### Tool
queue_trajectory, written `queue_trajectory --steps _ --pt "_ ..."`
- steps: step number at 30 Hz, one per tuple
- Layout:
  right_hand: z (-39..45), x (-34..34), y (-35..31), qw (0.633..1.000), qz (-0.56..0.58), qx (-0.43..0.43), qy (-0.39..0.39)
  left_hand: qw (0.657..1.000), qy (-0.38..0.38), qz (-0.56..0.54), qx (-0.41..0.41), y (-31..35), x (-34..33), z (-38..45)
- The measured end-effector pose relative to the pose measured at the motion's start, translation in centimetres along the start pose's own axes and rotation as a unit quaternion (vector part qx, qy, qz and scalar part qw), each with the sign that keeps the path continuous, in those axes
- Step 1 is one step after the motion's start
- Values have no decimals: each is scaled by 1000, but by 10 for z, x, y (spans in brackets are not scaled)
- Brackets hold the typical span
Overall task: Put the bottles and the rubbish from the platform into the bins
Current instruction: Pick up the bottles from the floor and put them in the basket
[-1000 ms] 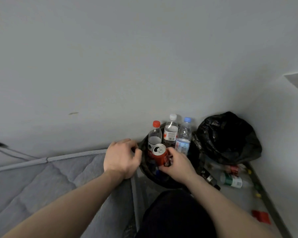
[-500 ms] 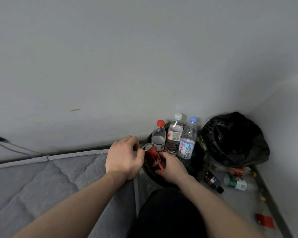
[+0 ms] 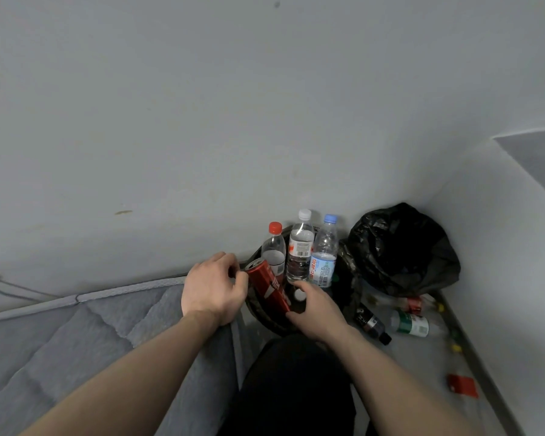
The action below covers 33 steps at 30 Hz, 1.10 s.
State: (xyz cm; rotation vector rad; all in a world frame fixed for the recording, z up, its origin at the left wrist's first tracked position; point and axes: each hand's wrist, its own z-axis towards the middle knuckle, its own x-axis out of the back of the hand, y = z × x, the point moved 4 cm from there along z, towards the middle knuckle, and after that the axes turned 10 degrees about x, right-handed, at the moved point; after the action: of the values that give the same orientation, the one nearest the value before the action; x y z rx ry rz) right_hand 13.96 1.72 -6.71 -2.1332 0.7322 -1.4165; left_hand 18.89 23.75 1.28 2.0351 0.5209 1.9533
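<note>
A red drinks can (image 3: 266, 284) lies slanted over the mouth of a black-lined bin (image 3: 269, 325), its open top toward the left. My right hand (image 3: 317, 309) grips the can's lower end. My left hand (image 3: 213, 289) has its fingers curled on the liner at the bin's left rim, next to the can's top. Three clear bottles stand upright in the bin: a red-capped bottle (image 3: 274, 247), a white-capped bottle (image 3: 301, 250) and a blue-capped bottle (image 3: 324, 253). Below the can, the inside of the bin is dark.
A second bin under a crumpled black bag (image 3: 403, 253) fills the corner. On the floor lie a dark bottle (image 3: 372, 324), a green-labelled bottle (image 3: 411, 324), a red scrap (image 3: 462, 385) and small yellow bits (image 3: 455, 347). A grey mattress (image 3: 76, 341) lies at my left.
The can has tipped from facing me to slanting with its top toward the left hand, and it sits further left. The right hand has slid to its bottom end.
</note>
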Motion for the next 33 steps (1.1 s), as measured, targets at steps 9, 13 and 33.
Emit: queue_trajectory --steps 9,13,33 --pt "-85 50 65 992 -8 -117 43 999 -22 22 -6 4 -1 2" --pt "-151 75 104 980 3 -181 79 999 -24 41 -17 3 -5 8" --pt "-367 130 185 951 22 -262 165 943 -41 146 -296 114 -37 -65"
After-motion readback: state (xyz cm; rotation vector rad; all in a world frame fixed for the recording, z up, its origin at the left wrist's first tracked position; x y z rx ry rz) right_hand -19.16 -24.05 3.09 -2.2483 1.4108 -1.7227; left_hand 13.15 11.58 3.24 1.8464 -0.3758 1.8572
